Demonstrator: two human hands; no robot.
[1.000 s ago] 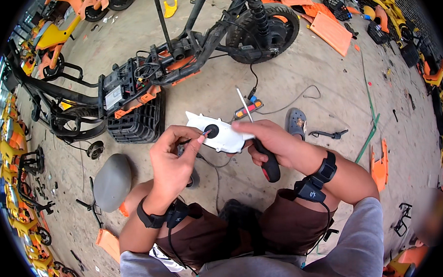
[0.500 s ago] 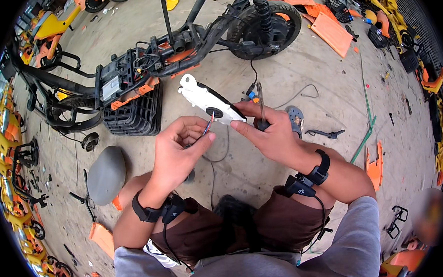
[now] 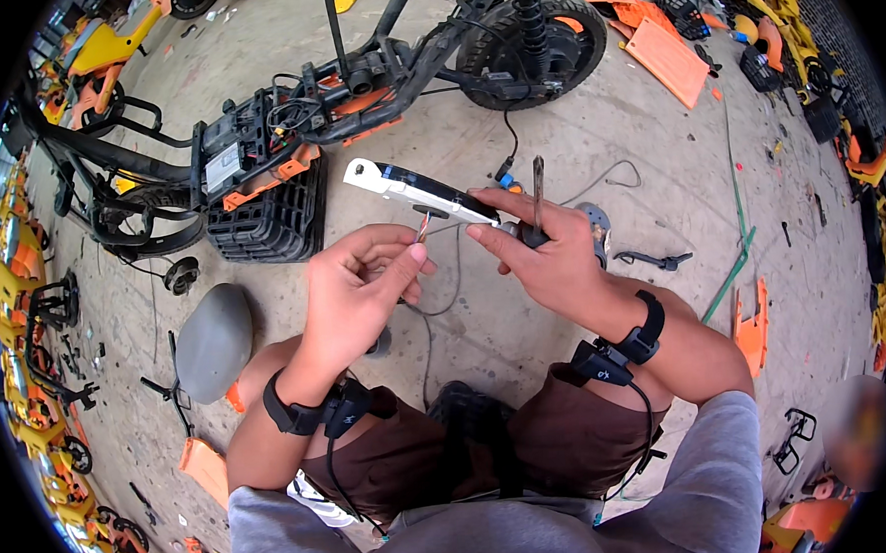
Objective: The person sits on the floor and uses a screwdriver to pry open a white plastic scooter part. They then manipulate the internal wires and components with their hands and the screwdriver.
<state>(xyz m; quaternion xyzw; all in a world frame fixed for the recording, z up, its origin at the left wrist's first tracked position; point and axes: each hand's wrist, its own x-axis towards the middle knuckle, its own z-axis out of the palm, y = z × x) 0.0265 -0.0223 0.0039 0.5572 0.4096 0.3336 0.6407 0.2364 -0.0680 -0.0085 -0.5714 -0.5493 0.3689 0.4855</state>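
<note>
My right hand [image 3: 562,260] grips the end of a white plastic housing [image 3: 393,189], now seen nearly edge-on with a black face on its far side, and also holds a screwdriver [image 3: 538,186] with its metal shaft standing up behind the housing. Coloured wires [image 3: 423,227] run from a dark round grommet [image 3: 430,211] under the housing into my left hand [image 3: 358,281], whose thumb and fingers are closed around them, just below and left of the housing.
Ahead lies a stripped scooter frame [image 3: 354,111] with wheels, wiring and a black crate [image 3: 265,216]. A grey seat [image 3: 211,344], cables [image 3: 454,296], a grey clog [image 3: 596,223] and orange panels [image 3: 662,65] lie on the concrete floor. Yellow scooters [image 3: 33,378] line the left.
The white housing has tipped from facing me to nearly edge-on and risen slightly. My right hand has turned with it, and the screwdriver has shifted right. My left hand still holds the wires.
</note>
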